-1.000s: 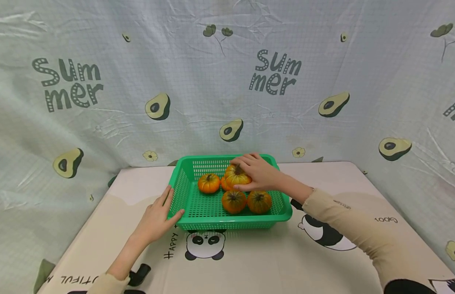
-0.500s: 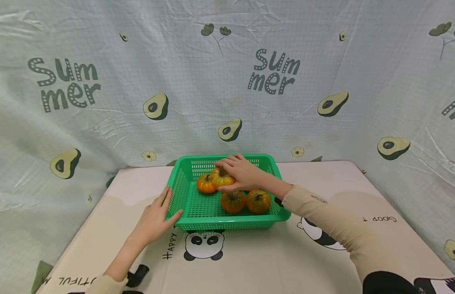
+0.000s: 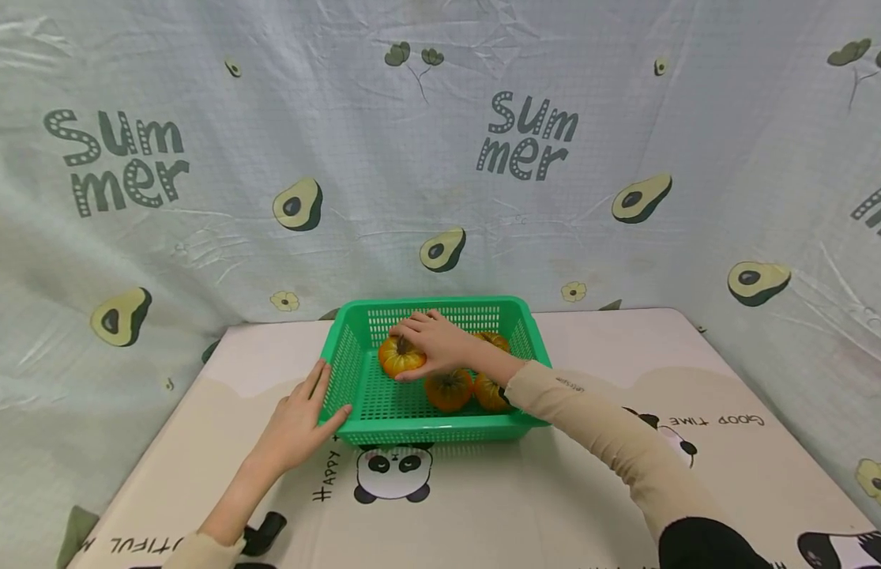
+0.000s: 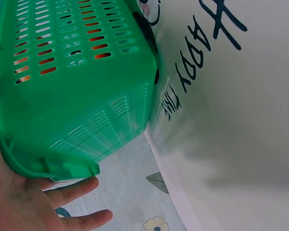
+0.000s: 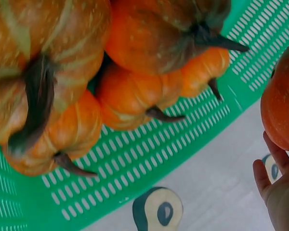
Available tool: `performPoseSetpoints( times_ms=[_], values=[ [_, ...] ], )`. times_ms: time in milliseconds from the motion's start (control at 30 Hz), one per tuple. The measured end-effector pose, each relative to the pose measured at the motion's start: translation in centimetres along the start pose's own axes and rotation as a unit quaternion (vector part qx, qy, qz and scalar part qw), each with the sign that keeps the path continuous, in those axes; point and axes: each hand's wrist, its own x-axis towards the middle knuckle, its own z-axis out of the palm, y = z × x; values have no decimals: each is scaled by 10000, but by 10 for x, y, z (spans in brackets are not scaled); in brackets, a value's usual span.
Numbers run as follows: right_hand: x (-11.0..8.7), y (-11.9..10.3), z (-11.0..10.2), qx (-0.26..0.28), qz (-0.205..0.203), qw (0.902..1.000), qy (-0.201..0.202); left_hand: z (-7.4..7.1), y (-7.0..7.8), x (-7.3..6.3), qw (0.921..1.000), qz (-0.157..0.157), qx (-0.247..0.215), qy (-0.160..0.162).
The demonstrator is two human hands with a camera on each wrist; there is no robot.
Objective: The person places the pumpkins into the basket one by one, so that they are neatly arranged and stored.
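My right hand (image 3: 440, 345) grips a small orange pumpkin (image 3: 400, 357) from above, over the left part of a green plastic basket (image 3: 440, 427). In the right wrist view the held pumpkin (image 5: 283, 103) shows at the right edge, fingers against its underside, apart from the others. Several more pumpkins sit in the basket; two, a front one (image 3: 449, 391) and its neighbour (image 3: 488, 393), are at the near side, partly covered by my forearm. My left hand (image 3: 298, 427) rests at the basket's left rim with fingers extended; in the left wrist view its fingers (image 4: 74, 192) lie straight beside the rim.
The basket stands on a table with a pale panda-print cover (image 3: 483, 506). Behind it hangs a pale cloth (image 3: 369, 261) printed with avocados and lettering, close to the basket's far side. Another hanging cloth side (image 3: 788, 340) borders the table on the right.
My right hand has carried the pumpkin leftward across the basket and a little lower, covering the left pumpkin from view. My left hand stays at the rim.
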Motion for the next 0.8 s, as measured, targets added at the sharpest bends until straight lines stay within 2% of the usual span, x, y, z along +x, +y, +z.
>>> performPoseSetpoints(
  times_ms=[267,433,800],
  values=[
    [6,-7,15,-302,-68,9966,-762,-3,1,3,10000,-39,62,-19],
    [9,-10,25,-501,-306,9949,-822,-3,0,3,10000,-57,52,-27],
    [12,-8,35,-466,-466,9929,-992,-1,0,0,10000,-58,-7,-48]
  ],
)
